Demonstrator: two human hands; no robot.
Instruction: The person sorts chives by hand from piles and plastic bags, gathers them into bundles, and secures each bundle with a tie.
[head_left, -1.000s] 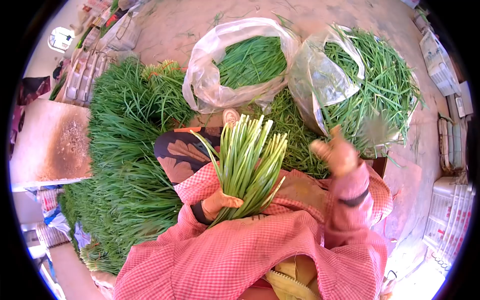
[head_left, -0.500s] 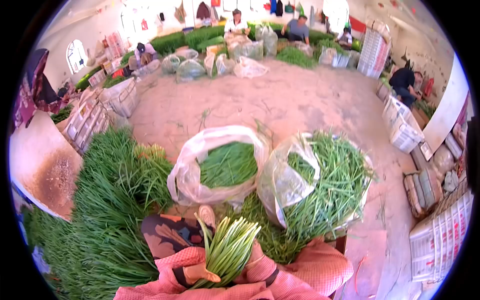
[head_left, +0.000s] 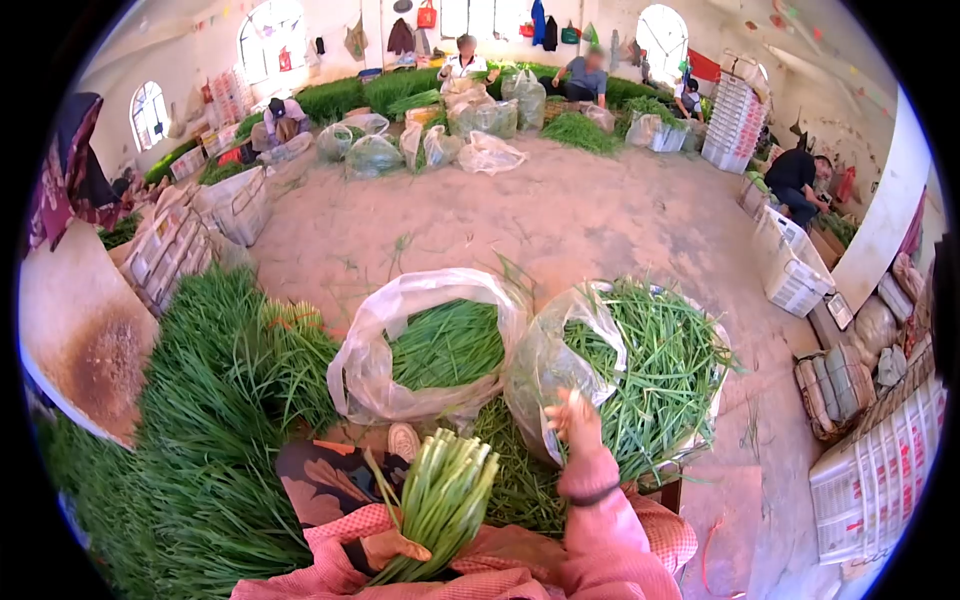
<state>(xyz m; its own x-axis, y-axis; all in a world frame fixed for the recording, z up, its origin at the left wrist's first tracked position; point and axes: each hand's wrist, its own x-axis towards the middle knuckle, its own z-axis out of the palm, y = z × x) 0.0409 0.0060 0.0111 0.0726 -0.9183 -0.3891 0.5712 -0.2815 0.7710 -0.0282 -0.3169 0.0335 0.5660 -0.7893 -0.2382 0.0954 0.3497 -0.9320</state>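
Note:
My left hand (head_left: pixel 392 547) is wrapped round the lower part of a bunch of green stalks (head_left: pixel 445 500), whose pale cut ends point up and away from me. My right hand (head_left: pixel 577 418) is raised in front of the clear bag (head_left: pixel 535 385), apart from the bunch, with its fingers spread and nothing visible in them. Loose green leaves (head_left: pixel 655 370) overflow that bag. To its left stands an open whitish bag (head_left: pixel 350 370) with more green leaves (head_left: pixel 450 343) inside. Cut leaves also lie on the floor between my legs.
A large heap of green stalks (head_left: pixel 210 430) fills the left side. White crates (head_left: pixel 790 262) and stacked crates (head_left: pixel 875 480) stand at the right. Several people sit farther off among bags and greens, one of them a person in black (head_left: pixel 795 180) at the right.
The view has tilted up to show the room. My right hand came in to the bunch, then moved away from it to the right and forward. My left hand has kept hold of the bunch.

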